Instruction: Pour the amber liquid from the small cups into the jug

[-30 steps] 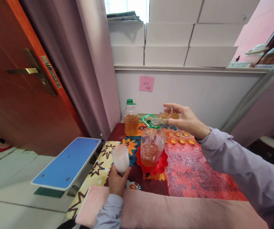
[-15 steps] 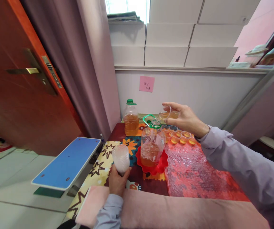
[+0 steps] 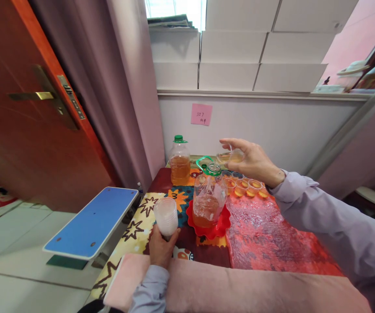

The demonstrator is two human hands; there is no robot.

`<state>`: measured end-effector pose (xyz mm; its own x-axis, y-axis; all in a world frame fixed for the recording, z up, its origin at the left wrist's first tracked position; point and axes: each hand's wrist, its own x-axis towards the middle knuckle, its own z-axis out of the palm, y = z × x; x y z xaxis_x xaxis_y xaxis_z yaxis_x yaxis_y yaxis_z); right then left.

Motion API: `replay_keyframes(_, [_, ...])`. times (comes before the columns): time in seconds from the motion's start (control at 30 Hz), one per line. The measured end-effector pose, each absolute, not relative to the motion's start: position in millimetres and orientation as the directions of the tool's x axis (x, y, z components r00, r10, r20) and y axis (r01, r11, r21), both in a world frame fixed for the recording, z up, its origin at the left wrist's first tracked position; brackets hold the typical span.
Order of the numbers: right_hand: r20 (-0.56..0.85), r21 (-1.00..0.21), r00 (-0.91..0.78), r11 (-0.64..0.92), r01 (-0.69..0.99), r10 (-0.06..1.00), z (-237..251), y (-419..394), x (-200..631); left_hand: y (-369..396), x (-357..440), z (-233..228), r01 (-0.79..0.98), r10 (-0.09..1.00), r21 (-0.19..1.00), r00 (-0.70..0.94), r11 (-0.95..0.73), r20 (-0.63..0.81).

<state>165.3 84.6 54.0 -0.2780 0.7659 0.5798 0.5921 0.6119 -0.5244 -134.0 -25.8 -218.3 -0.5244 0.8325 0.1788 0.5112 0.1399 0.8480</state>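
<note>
Cups (image 3: 166, 213), nested, fill the left hand (image 3: 162, 247), curled round their base; on my feed I see the right hand (image 3: 255, 161), half-open, gripping a tilted cup (image 3: 229, 157) (amber liquid (image 3: 237, 156) inside) near the uncapped jug (image 3: 208, 200) standing in a red tray (image 3: 222, 228).

One capped jug (image 3: 180, 169) near the far-left corner of the surface (image 3: 210, 255), one uncapped jug (image 3: 203, 215) in one red dish (image 3: 223, 225); one cup stack (image 3: 166, 217), one single cup (image 3: 237, 157). The grouped cups (image 3: 240, 191) overlap, uncountable.
</note>
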Motion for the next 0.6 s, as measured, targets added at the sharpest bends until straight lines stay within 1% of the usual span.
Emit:
replay_keyframes(0.23, [0.609, -0.408, -0.319, 0.633, 0.658, 0.726, 54.3, 85.0, 163.9, -26.0, -134.1, -218.9, 0.510, 0.834, 0.849, -0.523, 0.141, 0.175])
replay_keyframes(0.6, [0.634, -0.265, -0.404, 0.676, 0.687, 0.659, 53.9, 86.7, 163.1, -24.8, -134.2, -220.7, 0.508, 0.832, 0.850, -0.526, 0.139, 0.178])
